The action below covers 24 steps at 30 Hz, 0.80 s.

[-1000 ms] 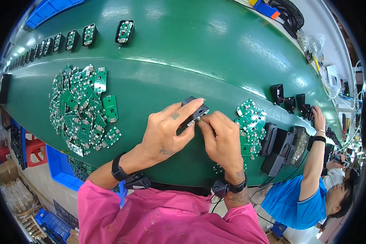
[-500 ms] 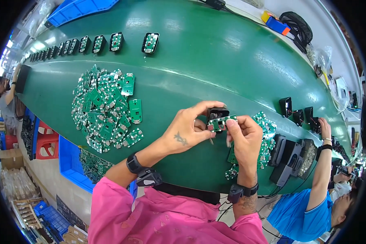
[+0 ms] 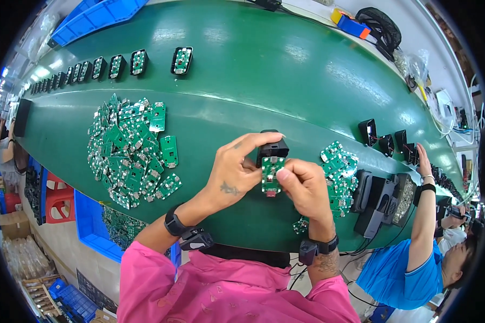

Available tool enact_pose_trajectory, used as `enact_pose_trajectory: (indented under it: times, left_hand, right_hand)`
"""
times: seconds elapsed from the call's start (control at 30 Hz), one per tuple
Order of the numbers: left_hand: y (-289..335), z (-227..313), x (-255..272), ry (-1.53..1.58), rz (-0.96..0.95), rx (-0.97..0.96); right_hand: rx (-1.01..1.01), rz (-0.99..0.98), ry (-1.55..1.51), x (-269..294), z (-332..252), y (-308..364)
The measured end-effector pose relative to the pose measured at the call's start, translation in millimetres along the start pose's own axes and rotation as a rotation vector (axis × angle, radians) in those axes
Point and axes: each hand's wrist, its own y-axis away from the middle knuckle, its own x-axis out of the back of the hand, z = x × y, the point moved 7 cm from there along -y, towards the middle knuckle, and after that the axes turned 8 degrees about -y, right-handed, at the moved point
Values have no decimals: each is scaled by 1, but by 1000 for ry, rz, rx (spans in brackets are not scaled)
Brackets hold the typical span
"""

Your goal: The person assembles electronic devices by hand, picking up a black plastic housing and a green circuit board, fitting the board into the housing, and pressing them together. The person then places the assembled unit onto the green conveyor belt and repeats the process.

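In my left hand (image 3: 233, 171) is a small black plastic housing (image 3: 273, 147), gripped between thumb and fingers. My right hand (image 3: 305, 188) pinches a green circuit board (image 3: 272, 173), held upright just in front of the housing, with a reddish connector at its lower end. Whether board and housing touch, I cannot tell. Left of my hands lies a large heap of loose green circuit boards (image 3: 129, 151). A smaller pile of boards (image 3: 340, 175) lies on the table just right of my right hand.
Black housings with boards inside (image 3: 139, 63) form a row along the far left. Black housings with wires (image 3: 367, 132) stand at the right, near a co-worker's hand (image 3: 424, 161). Grey-black devices (image 3: 376, 210) sit near the right edge. A blue crate (image 3: 94, 16) is at far left.
The circuit board has turned from lying crosswise to upright, and the black housing has tilted in my left hand. The whole view has shifted slightly. The co-worker's hand has lifted and its fingers have straightened.
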Motion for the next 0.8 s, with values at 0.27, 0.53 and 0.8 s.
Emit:
enact_pose_trajectory:
  times: [0.27, 0.53, 0.8]
  left_hand:
    - [4, 13, 2, -359, 144, -174]
    - [5, 14, 1, -221, 89, -31]
    - [1, 7, 1, -210, 9, 25]
  right_hand:
    - [84, 29, 135, -8, 2, 1]
    - [78, 161, 236, 3, -4, 1]
    - [132, 222, 322, 2, -2, -1]
